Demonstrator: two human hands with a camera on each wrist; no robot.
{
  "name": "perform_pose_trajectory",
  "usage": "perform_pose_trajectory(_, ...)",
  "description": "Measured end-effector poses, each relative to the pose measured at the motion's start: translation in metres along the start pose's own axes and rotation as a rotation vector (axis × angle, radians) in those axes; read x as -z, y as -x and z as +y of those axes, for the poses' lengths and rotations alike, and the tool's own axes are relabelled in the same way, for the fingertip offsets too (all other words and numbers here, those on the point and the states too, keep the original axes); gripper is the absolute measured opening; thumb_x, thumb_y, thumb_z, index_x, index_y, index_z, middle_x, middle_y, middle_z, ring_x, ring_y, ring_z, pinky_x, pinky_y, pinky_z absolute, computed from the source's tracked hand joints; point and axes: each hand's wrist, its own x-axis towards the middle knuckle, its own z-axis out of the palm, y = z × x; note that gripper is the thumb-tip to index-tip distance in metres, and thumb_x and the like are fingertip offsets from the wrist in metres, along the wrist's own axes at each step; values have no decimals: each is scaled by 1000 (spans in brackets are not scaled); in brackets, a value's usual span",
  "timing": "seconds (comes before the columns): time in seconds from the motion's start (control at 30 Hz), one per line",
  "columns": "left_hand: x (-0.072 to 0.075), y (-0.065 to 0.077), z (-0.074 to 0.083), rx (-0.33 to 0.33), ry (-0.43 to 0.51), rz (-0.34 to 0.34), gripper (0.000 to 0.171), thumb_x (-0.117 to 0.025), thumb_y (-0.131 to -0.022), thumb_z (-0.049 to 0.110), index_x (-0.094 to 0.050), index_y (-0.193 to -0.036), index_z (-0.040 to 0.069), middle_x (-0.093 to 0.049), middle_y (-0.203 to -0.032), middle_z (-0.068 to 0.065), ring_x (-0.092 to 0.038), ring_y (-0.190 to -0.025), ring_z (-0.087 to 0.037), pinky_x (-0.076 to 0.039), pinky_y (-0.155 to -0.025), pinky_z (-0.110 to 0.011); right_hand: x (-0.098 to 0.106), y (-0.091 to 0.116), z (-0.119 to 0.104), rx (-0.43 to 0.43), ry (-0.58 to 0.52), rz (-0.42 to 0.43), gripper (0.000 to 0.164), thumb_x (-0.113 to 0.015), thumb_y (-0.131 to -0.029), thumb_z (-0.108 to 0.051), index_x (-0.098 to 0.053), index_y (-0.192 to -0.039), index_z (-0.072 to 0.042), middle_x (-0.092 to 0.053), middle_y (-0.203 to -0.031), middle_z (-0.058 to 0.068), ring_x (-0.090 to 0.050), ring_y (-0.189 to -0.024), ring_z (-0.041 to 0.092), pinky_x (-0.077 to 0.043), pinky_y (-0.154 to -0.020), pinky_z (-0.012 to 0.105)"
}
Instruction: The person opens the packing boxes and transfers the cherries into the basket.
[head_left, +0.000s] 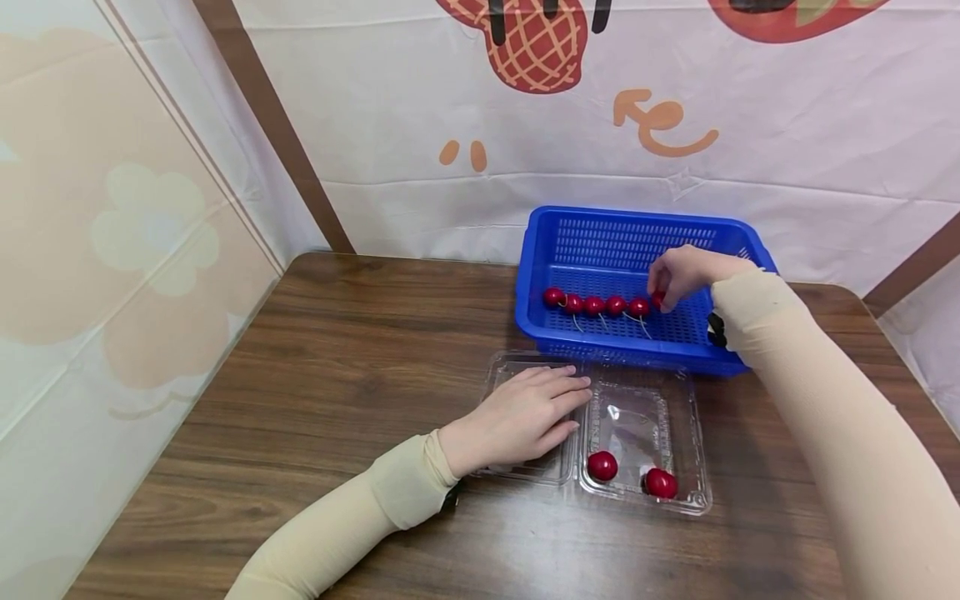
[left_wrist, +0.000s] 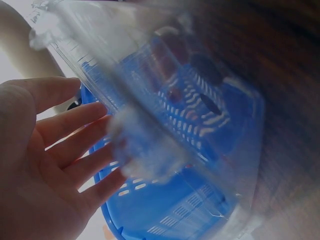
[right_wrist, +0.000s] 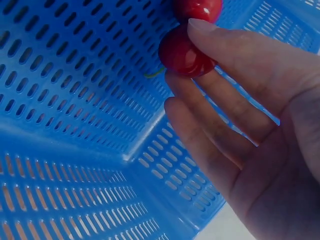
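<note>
My right hand (head_left: 678, 273) reaches into the blue basket (head_left: 637, 215) and pinches a red cherry (right_wrist: 182, 54) between thumb and fingers, with a green stem trailing from it. That cherry is at the right end of a row of several cherries (head_left: 593, 306) lying across the basket floor, stems pointing toward me. My left hand (head_left: 519, 417) lies with fingers extended over the left half of an opened clear plastic clamshell box (head_left: 693, 433). In its right half, near the front, sit two cherries: one on the left (head_left: 602, 466), another on the right (head_left: 661, 482).
The box lies on a brown wooden table (head_left: 322, 400), directly in front of the basket. Behind the table hangs a printed cloth (head_left: 390, 108), and another cloth (head_left: 135, 250) covers the left side. In the left wrist view the box's clear wall (left_wrist: 150, 100) stands before the basket.
</note>
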Motion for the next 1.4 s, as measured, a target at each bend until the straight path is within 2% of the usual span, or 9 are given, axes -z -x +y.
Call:
perform_pose_trajectory(0.3, -1, 0, 0, 3, 7, 4, 41, -52, -96, 33, -57, -131, 13, -55, -137, -2, -45, -133, -20, -34, -111, -35, -3, -3, 0, 27, 8, -28, 31, -79, -71, -7, -66, -98, 0, -69, -94, 12, -63, -84, 20, -55, -71, 34)
perform_pose_trajectory(0.83, -1, -1, 0, -2, 6, 0, 42, -51, -96, 33, -57, -131, 11, -55, -137, -3, -45, -133, -22, -36, -111, -37, -8, -6, -1, 61, 75, -31, 32, -82, -68, -12, -67, -95, -2, -71, -90, 8, -63, -85, 20, -54, -75, 38)
perform_pose_trajectory(1.4, -2, -1, -1, -4, 13, 14, 41, -52, -95, 32, -58, -130, 12, -56, -136, -3, -46, -132, -21, -36, -111, -37, -9, -6, -2, 38, 60, -41, 30, -81, -70, -12, -67, -95, -4, -71, -91, 7, -63, -84, 18, -55, -73, 32)
